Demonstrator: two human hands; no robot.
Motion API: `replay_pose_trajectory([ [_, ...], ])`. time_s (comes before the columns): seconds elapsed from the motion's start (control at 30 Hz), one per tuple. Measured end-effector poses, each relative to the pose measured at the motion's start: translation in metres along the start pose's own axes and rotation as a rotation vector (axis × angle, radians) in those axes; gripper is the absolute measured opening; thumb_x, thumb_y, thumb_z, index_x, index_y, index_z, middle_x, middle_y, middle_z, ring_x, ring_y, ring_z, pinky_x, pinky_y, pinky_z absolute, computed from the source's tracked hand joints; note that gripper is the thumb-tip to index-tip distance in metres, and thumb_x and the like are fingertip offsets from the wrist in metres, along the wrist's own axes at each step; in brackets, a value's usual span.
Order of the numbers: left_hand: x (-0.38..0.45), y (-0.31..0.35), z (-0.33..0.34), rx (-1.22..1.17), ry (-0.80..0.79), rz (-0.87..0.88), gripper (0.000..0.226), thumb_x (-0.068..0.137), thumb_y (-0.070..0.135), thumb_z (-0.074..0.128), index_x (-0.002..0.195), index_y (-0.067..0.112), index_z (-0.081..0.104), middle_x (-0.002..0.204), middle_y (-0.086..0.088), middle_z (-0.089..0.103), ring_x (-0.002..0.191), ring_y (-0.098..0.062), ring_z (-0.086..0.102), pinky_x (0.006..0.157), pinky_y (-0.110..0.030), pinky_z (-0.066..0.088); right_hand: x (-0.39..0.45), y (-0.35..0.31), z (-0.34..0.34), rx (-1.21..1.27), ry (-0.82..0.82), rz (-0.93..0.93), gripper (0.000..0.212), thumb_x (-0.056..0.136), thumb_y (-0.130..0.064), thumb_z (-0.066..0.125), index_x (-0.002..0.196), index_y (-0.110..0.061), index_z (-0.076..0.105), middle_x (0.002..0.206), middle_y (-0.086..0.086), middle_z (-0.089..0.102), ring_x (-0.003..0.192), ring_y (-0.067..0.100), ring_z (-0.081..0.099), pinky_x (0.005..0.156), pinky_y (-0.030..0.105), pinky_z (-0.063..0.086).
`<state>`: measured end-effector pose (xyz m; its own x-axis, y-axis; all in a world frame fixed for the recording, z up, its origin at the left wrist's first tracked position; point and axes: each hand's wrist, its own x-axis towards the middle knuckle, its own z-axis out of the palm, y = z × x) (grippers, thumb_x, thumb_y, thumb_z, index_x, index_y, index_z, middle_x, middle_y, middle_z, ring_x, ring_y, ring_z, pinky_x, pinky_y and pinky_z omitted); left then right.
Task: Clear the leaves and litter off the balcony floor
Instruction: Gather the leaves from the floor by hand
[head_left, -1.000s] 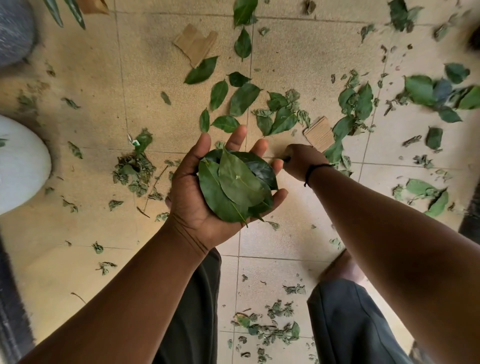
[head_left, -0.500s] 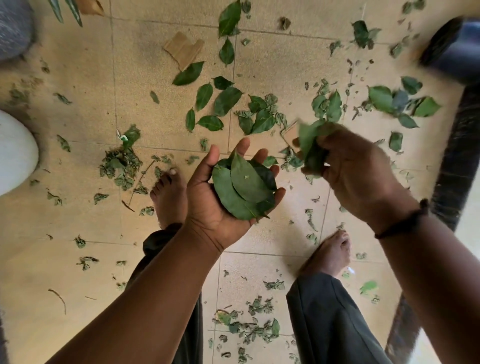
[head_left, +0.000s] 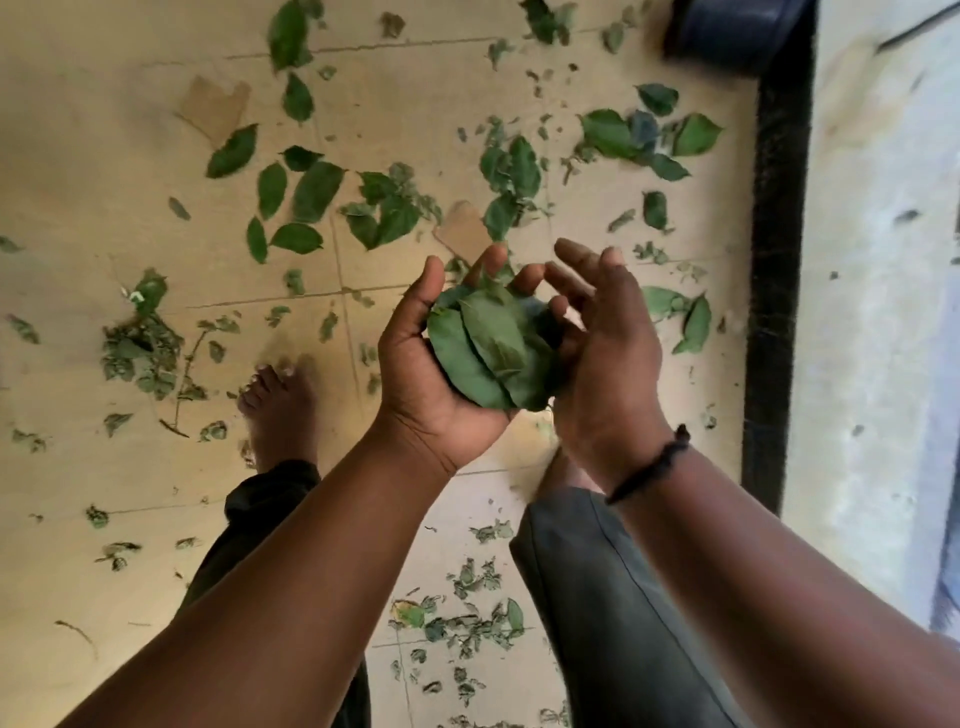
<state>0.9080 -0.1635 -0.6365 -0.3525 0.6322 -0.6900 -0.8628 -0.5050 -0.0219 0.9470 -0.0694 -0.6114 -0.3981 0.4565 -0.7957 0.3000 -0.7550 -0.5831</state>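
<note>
My left hand (head_left: 421, 374) is cupped palm up around a bundle of green leaves (head_left: 488, 353), fingers curled at its far side. My right hand (head_left: 608, 353) stands right beside the bundle on its right, fingers spread and fairly straight, with nothing gripped that I can see. Several loose green leaves (head_left: 301, 202) lie on the beige tiled floor (head_left: 104, 156) beyond my hands. Two pieces of brown cardboard (head_left: 213, 106) lie among them, the second cardboard piece (head_left: 462, 228) just past my fingertips. Small leaf crumbs (head_left: 140, 348) are heaped at the left.
My bare left foot (head_left: 280, 405) and dark trouser legs are below my arms. A black strip (head_left: 774, 260) borders the floor on the right, with a pale wall (head_left: 872, 312) past it. A dark round container (head_left: 732, 31) stands at the top right. More leaf bits (head_left: 467, 623) lie between my legs.
My right hand picked leaves off the floor, carried them to my left hand and let go of them onto the bundle. The view has swung right, showing the wall.
</note>
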Motion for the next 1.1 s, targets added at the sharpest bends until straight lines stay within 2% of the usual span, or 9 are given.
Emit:
replay_pose_trajectory([
  [0.17,-0.004,-0.039,0.044,0.080,0.115,0.117,0.040,0.081,0.046,0.056,0.090,0.011,0.074,0.106,-0.018,0.068,0.107,-0.036,0.062,0.111,-0.054,0.037,-0.015,-0.017,-0.007,0.456,0.098,0.090,0.039,0.101,-0.036,0.041,0.101,-0.008,0.068,0.096,0.010,0.067,0.097,0.026,0.065,0.102,0.045,0.048],
  [0.27,-0.013,-0.043,0.076,0.195,0.107,0.091,0.041,0.080,0.045,0.056,0.088,0.011,0.075,0.105,-0.019,0.069,0.104,-0.037,0.064,0.106,-0.055,0.043,-0.032,-0.032,-0.010,0.617,0.099,0.056,0.037,0.100,-0.032,0.043,0.104,-0.007,0.069,0.098,0.010,0.070,0.103,0.027,0.065,0.104,0.044,0.048],
  [0.4,-0.028,-0.037,0.111,0.515,0.022,0.065,0.034,0.086,0.039,0.056,0.087,0.012,0.077,0.099,-0.013,0.072,0.096,-0.029,0.069,0.091,-0.043,0.055,-0.054,-0.045,-0.001,0.803,0.074,-0.102,0.024,0.092,-0.027,0.055,0.102,-0.010,0.069,0.105,0.009,0.068,0.110,0.028,0.061,0.110,0.048,0.041],
  [0.57,-0.063,-0.028,0.127,0.839,-0.114,0.030,0.034,0.086,0.035,0.050,0.085,0.018,0.079,0.095,-0.005,0.072,0.101,-0.023,0.066,0.093,-0.038,0.050,-0.092,-0.038,0.025,1.105,0.013,-0.297,0.018,0.087,-0.021,0.058,0.101,-0.010,0.064,0.095,0.006,0.065,0.094,0.022,0.063,0.089,0.037,0.053],
  [0.63,-0.079,-0.023,0.117,0.887,-0.170,-0.003,0.033,0.085,0.039,0.055,0.087,0.018,0.079,0.097,-0.005,0.072,0.104,-0.025,0.064,0.097,-0.041,0.047,-0.108,-0.022,0.031,1.211,0.027,-0.318,0.017,0.081,-0.017,0.061,0.096,-0.009,0.065,0.091,0.006,0.066,0.089,0.020,0.066,0.083,0.034,0.055],
  [0.77,-0.105,-0.019,0.075,0.904,-0.114,-0.063,0.042,0.088,0.045,0.049,0.090,0.014,0.078,0.096,-0.009,0.070,0.100,-0.030,0.063,0.100,-0.049,0.047,-0.137,0.018,0.033,1.317,0.171,-0.250,0.015,0.080,-0.024,0.060,0.077,-0.012,0.069,0.081,0.004,0.068,0.081,0.021,0.067,0.088,0.037,0.052],
  [0.9,-0.142,-0.036,0.012,1.029,-0.071,-0.086,0.042,0.088,0.042,0.050,0.096,0.008,0.074,0.093,-0.010,0.067,0.103,-0.035,0.061,0.103,-0.053,0.046,-0.165,0.076,0.014,1.224,0.244,-0.203,0.040,0.070,-0.061,0.071,0.049,-0.027,0.065,0.080,-0.010,0.059,0.086,0.006,0.059,0.101,0.034,0.046],
  [1.0,-0.166,-0.055,-0.032,1.177,-0.037,-0.116,0.038,0.086,0.037,0.050,0.094,0.007,0.071,0.083,-0.006,0.065,0.086,-0.022,0.067,0.089,-0.037,0.055,-0.176,0.146,-0.011,1.440,0.170,-0.188,0.032,0.090,-0.037,0.061,0.066,-0.017,0.066,0.075,0.001,0.061,0.079,0.019,0.064,0.095,0.041,0.047],
  [1.1,-0.199,-0.093,-0.089,1.277,-0.053,-0.158,0.031,0.096,0.030,0.050,0.091,0.010,0.073,0.079,-0.001,0.066,0.079,-0.015,0.067,0.081,-0.030,0.058,-0.195,0.219,-0.047,1.532,0.172,-0.223,0.017,0.081,-0.029,0.071,0.080,-0.014,0.064,0.082,0.003,0.062,0.083,0.021,0.066,0.088,0.040,0.052],
])
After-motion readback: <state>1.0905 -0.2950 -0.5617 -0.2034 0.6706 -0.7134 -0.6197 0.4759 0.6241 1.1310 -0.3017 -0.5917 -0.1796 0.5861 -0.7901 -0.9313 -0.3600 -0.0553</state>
